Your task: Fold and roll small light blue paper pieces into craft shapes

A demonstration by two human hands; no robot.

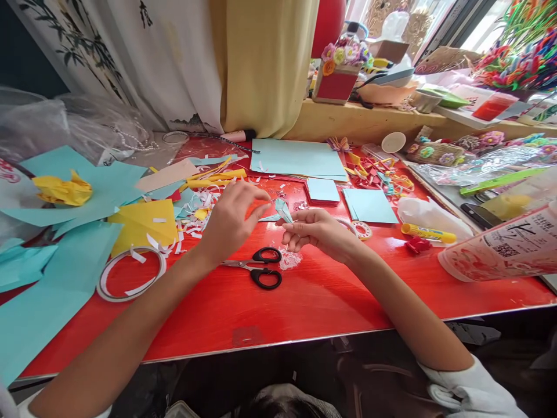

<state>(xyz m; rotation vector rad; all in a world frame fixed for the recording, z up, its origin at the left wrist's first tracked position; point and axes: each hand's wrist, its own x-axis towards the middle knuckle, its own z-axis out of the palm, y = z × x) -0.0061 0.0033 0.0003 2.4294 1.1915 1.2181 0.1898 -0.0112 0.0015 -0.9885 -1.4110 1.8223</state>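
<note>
The right hand, at the centre of the frame, pinches a folded light-blue paper piece between thumb and fingertips, its pointed form tilted up toward the left. Just left of it, the left hand holds nothing visible; its fingers curve over with a gap between them and the thumb, near the paper piece but apart from it. Below the hands, black-handled scissors lie on the red counter, blades pointing left and partly behind the left wrist, with a heap of fine white paper shreds beside the handles. Right of centre sit a small stack of blue paper squares, a larger blue square stack, a small tape roll and a yellow glue stick. Large light-blue sheets lie at upper centre. Toward the left of the frame are a yellow paper sheet, a wide tape roll and a crumpled yellow paper resting on big blue sheets. A printed plastic cup leans in at the right edge, and colourful pipe cleaners fill the upper right corner.
</note>
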